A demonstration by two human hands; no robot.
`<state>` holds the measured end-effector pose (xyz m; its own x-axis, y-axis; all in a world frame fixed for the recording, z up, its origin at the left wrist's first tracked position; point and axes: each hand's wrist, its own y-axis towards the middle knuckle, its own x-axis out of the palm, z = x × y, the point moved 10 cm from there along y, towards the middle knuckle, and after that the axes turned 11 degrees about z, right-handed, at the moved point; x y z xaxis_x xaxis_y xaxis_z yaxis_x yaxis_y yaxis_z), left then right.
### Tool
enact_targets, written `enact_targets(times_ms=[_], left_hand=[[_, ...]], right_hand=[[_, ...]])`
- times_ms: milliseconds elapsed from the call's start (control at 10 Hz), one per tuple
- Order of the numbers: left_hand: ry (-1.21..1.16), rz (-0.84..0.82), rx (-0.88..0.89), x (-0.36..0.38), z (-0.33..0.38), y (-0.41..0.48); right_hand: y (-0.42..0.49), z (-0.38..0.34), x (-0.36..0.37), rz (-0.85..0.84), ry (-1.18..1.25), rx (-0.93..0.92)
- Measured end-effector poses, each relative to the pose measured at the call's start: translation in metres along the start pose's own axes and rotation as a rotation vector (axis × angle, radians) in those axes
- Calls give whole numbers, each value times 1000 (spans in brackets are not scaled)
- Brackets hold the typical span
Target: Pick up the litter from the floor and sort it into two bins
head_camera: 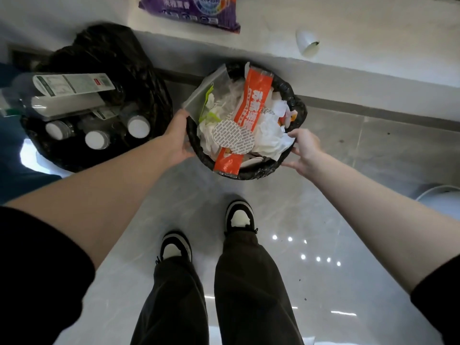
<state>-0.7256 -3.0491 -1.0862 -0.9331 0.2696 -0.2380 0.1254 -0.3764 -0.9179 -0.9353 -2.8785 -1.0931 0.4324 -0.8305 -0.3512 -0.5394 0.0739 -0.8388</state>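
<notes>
Right bin (297,103): black-lined, on the floor (336,215) just ahead of the person's shoes (239,216), against the foot of a pale ledge (361,61).
Contents: heaped to the rim; long orange wrapper (251,108) lies across the top, its near end hanging over the rim; round foil seal (234,136) beside it; crumpled tissues (271,135); clear bag (199,95) sticking out at the far left.
Left hand (178,135): on the bin's left side, thumb by the rim, fingers curled round the wall, gripping it.
Right hand (305,150): on the bin's right side, fingers spread and fairly straight against the rim; a true grip cannot be told.
Hands: well apart, bin between them.
Left bin (159,95): black-lined, just beside the right one; holds clear bottles (97,140) with white caps, one labelled bottle lying across the top.
Ledge: purple pack (194,11) at the far edge; small white fitting (306,43) to its right.
</notes>
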Motion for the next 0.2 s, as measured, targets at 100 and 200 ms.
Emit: enact_targets(times_ms=[100, 200], left_hand=[[-35, -20, -17, 2, -8, 1], [-20, -15, -36, -1, -23, -4]], right_hand=[[2, 8, 2, -5, 14, 5], [-1, 24, -6, 19, -23, 25]])
